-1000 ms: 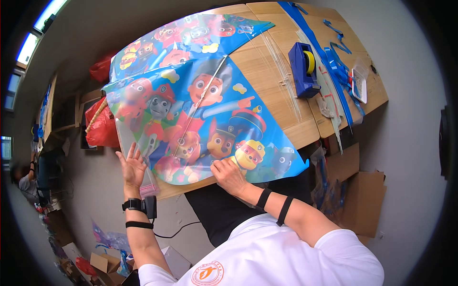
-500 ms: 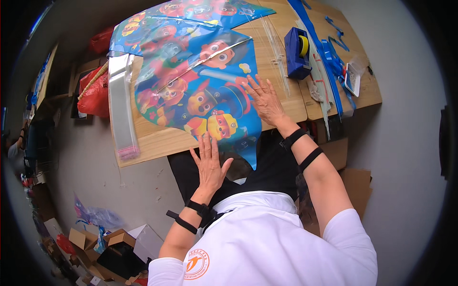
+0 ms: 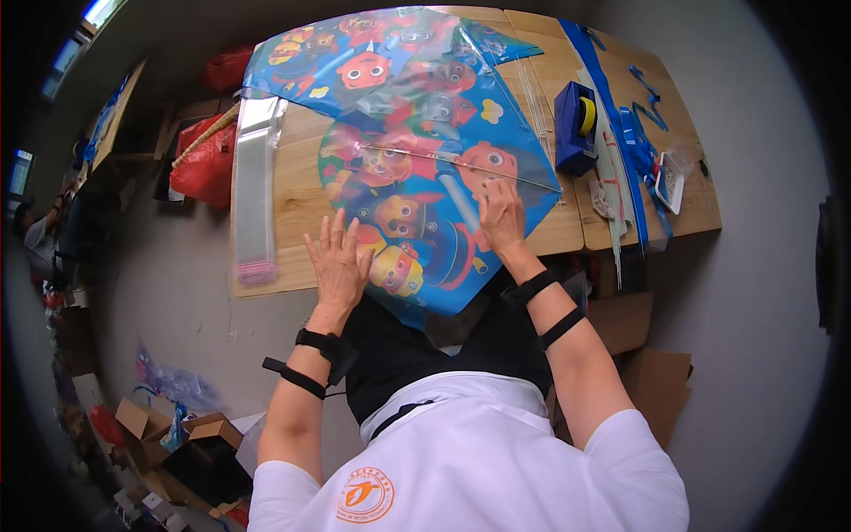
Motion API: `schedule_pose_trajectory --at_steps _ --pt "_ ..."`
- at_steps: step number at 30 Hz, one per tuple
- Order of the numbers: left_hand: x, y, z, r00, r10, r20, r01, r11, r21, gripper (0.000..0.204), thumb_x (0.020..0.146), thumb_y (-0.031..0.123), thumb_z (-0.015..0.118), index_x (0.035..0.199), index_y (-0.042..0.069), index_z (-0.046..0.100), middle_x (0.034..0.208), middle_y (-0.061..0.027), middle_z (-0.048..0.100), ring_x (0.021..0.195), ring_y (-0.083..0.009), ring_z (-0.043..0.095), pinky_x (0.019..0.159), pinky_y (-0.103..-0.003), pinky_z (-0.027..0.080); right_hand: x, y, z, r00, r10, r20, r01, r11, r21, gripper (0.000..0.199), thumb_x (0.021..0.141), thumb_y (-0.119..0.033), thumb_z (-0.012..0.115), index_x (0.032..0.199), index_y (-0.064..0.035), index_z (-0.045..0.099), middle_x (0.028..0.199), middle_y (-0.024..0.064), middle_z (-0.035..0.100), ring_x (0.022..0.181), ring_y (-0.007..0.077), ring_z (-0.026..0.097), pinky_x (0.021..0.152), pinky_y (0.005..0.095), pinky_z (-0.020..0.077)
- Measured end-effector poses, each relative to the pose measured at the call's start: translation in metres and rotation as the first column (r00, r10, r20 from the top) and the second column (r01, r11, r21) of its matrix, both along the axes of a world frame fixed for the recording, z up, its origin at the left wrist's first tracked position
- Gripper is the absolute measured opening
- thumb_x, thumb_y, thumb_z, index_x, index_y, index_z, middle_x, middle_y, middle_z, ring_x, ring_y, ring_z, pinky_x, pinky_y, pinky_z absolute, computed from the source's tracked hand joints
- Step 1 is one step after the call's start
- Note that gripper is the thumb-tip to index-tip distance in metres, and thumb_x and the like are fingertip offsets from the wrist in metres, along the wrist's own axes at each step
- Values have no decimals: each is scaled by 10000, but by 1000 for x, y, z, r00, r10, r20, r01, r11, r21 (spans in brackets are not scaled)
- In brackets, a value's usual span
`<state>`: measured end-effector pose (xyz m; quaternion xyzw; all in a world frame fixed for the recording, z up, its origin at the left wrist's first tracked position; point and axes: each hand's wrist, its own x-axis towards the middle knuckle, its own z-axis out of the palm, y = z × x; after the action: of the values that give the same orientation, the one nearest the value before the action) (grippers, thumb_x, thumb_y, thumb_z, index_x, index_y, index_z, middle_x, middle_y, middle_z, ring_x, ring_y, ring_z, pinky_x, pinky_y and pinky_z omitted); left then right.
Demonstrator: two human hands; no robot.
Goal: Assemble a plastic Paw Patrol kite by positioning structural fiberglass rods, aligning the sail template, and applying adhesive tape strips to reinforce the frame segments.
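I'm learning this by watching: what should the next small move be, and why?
Probably ease the glossy blue, cartoon-printed plastic sheet farther onto the pale wooden table, since the sheet's lower corner hangs past the near edge. The left hand is spread at the sheet's lower left edge and the right hand is near the thin, pale rod, so both seem well placed.

Window point(image 3: 102, 11) glowing left of table point(image 3: 300, 168); printed sheet point(image 3: 434, 191) on table catching sheen; table edges bowing; corners blackening beyond.
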<state>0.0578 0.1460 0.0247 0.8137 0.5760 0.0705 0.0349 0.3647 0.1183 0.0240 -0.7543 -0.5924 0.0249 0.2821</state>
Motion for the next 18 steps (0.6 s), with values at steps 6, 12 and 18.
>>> schedule_pose_trajectory --at_steps 6,12,18 --pt "17 -49 -34 892 370 258 -370 928 -52 724 831 437 706 1400 70 453 1531 -148 299 1423 -355 233 1137 -553 144 75 36 -29 973 32 229 8 986 -169 253 821 -178 688 1010 -38 597 1044 126 592 1035 324 562 868 470 447" --pt "12 8 -24 898 340 280 -266 925 -270 301 767 289 776 955 93 646 1117 -68 571 1113 -275 505 943 -461 341 89 45 -32 760 238 605 -197 971 -135 132 867 -209 627 894 -99 560 887 68 570 885 257 571 774 395 419" --pt "-14 121 14 931 238 276 -239 971 -31 169 814 150 703 964 90 651 1100 -70 635 1069 -262 574 895 -435 411 39 31 -24 848 7 530 84 985 -148 177 880 -227 606 974 -79 577 945 76 602 930 251 583 800 417 416"
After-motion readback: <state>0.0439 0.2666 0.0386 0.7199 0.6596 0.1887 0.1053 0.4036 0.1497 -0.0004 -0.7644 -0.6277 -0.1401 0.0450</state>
